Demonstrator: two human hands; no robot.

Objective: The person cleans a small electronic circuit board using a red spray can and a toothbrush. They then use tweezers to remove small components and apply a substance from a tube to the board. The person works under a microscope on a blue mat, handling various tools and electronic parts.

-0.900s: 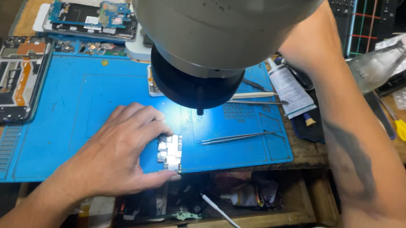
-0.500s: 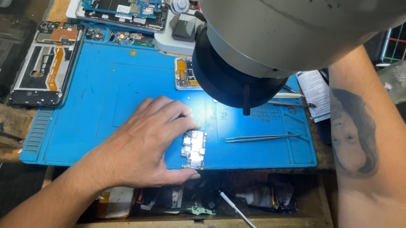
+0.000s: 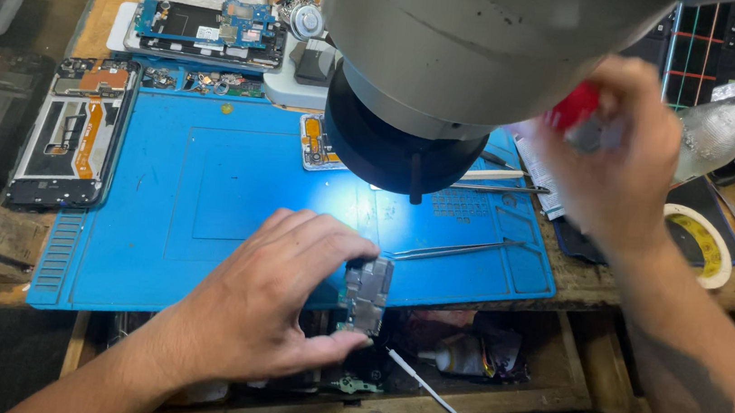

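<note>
Both hands are seen at work under a large grey microscope head (image 3: 465, 53) that fills the upper middle of the frame. A small metal-shielded circuit board (image 3: 367, 293) is pinched by the left hand (image 3: 271, 306) at lower centre, with the thumb underneath and the fingers curled over the top. The board is held at the near edge of the blue silicone mat (image 3: 204, 198), its long axis running roughly up and down the frame, and it sits at the fingertips on the right side of that hand. The right hand (image 3: 622, 169) is raised at upper right, blurred, and closed around a small object with a red part (image 3: 576, 105); what the object is cannot be told. The board lies down and to the left of that hand, well apart from it, so the left hand is far the nearer.

Just right of the board, a pair of tweezers (image 3: 458, 250) is laid across the mat. A second pair (image 3: 497, 187) is seen further up. An opened phone frame (image 3: 75, 135) is placed at the left edge of the worktop, a roll of tape (image 3: 715, 261) at right, and a white cable (image 3: 438, 401) trails below the board.
</note>
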